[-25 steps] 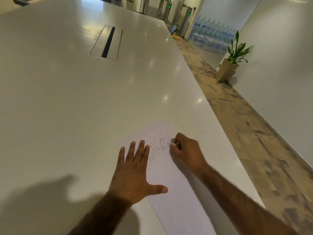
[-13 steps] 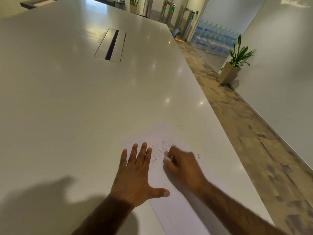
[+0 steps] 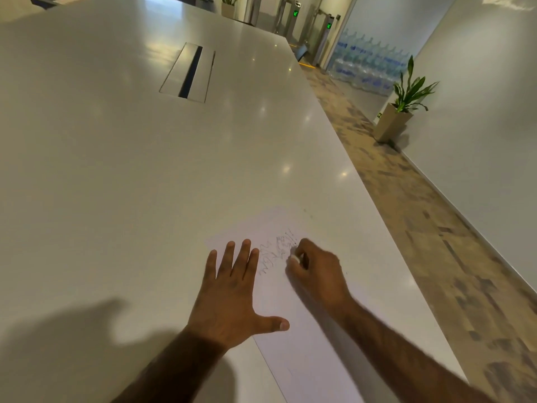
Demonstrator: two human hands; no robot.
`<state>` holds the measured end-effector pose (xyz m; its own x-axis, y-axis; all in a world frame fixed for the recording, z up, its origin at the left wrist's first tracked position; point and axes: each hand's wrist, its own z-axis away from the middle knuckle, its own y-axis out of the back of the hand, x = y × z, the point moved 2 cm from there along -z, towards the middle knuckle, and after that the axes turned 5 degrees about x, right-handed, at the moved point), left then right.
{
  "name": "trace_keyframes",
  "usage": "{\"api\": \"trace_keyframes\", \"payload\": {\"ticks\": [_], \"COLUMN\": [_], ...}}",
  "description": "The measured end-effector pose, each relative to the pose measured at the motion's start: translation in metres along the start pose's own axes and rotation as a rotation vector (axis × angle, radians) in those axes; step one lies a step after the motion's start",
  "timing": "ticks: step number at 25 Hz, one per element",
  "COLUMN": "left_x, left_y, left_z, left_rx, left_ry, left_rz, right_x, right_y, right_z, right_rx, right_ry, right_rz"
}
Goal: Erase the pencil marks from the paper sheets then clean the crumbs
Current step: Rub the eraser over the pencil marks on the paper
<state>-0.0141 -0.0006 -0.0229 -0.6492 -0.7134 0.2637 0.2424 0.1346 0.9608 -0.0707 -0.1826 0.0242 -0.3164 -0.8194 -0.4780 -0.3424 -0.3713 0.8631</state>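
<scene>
Pale table (image 3: 116,199), right hand (image 3: 316,271) mostly hiding eraser (image 3: 295,258)

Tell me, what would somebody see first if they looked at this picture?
The two hands near the bottom stand out first: the left hand lies flat, fingers spread, partly on a white paper sheet, while the right hand pinches a white eraser against the grey pencil marks between them. Around them stretches a big, shiny pale table, and at the right a green potted plant stands on the floor by the wall.
</scene>
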Motion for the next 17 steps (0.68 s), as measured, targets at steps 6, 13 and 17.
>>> {"api": "trace_keyframes", "payload": {"ticks": [6,13,17], "left_x": [0.002,0.001,0.002], "left_y": [0.001,0.002,0.002], "left_z": [0.003,0.002,0.003], "left_rx": [0.010,0.012,0.002], "left_ry": [0.005,0.006,0.018], "left_rz": [-0.013,-0.015,0.006], "right_x": [-0.002,0.008,-0.001], "right_y": [0.011,0.014,-0.001], "right_z": [-0.021,-0.042,-0.017], "right_rx": [0.051,0.039,0.066], "right_ry": [0.045,0.058,0.105], "right_rz": [0.146,0.205,0.086]}}
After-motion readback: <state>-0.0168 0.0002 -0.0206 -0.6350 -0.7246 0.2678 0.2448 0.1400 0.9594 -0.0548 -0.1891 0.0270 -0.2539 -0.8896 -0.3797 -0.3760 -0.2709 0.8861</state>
